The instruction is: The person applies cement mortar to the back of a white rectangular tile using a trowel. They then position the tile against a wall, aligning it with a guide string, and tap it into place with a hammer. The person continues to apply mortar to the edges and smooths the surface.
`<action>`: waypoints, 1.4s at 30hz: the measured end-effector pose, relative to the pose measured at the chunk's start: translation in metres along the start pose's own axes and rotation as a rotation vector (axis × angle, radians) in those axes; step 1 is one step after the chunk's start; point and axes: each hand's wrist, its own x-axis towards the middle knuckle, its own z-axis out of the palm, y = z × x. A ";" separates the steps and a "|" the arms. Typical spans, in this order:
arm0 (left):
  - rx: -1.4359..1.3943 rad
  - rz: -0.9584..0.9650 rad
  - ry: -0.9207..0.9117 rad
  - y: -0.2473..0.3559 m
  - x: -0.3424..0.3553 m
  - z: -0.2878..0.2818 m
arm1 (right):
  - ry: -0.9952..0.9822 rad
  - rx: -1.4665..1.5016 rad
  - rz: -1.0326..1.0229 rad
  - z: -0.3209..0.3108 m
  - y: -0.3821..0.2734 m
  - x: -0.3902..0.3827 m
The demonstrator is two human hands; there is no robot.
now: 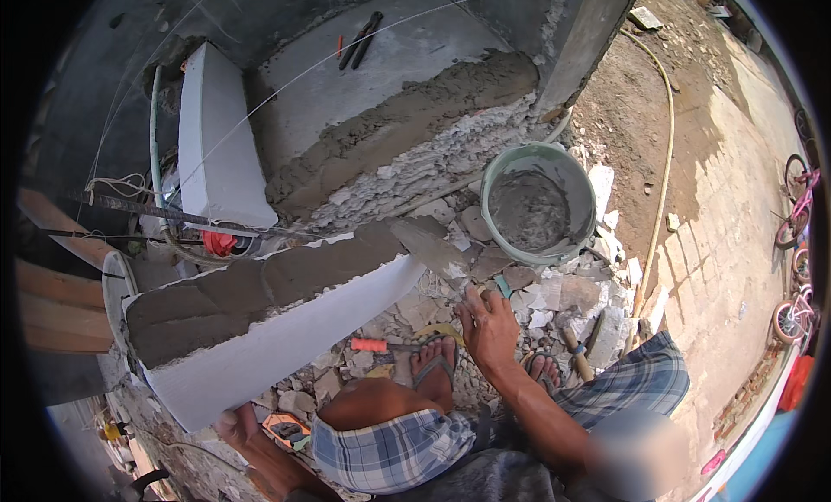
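A long white block (286, 355) lies angled across the lower left, its top coated with grey mortar (216, 299). My left hand (239, 428) grips its lower near end from beneath, fingers partly hidden. In my right hand (489, 329) is a trowel, its blade (433, 249) smeared with mortar and resting at the block's right end. A green bucket (528, 255) holding grey wet mix stands just beyond that hand.
Ahead is a mortar-topped ledge (398, 112), another upright block (208, 130) and a taut string. Rubble (563, 299) surrounds my feet, with a wooden-handled tool (578, 355). A hose (666, 156) runs along the right ground; several small bicycles (792, 320) line the far right.
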 end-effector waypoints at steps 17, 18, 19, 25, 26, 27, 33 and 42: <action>0.027 0.056 0.042 -0.009 0.005 0.024 | -0.198 0.379 0.016 -0.099 -0.055 -0.054; 0.026 0.061 0.055 -0.010 0.004 0.023 | -0.197 0.348 0.025 -0.110 -0.049 -0.049; 0.022 0.067 0.063 -0.011 0.004 0.024 | -0.194 0.320 0.027 -0.123 -0.040 -0.039; 0.025 0.128 0.127 -0.006 0.007 0.030 | -0.162 -0.223 -0.141 -0.190 0.000 0.094; 0.031 0.135 0.131 -0.004 0.008 0.035 | -0.189 -0.277 -0.163 -0.193 0.003 0.111; 0.027 0.143 0.148 -0.006 0.004 0.031 | -0.242 -0.286 -0.141 -0.193 -0.009 0.120; 0.008 0.141 0.211 -0.014 -0.022 0.030 | -0.398 -0.524 -0.346 -0.162 -0.030 0.126; -0.016 0.143 0.220 -0.004 -0.022 0.023 | -0.568 -0.241 -0.230 -0.126 -0.047 0.126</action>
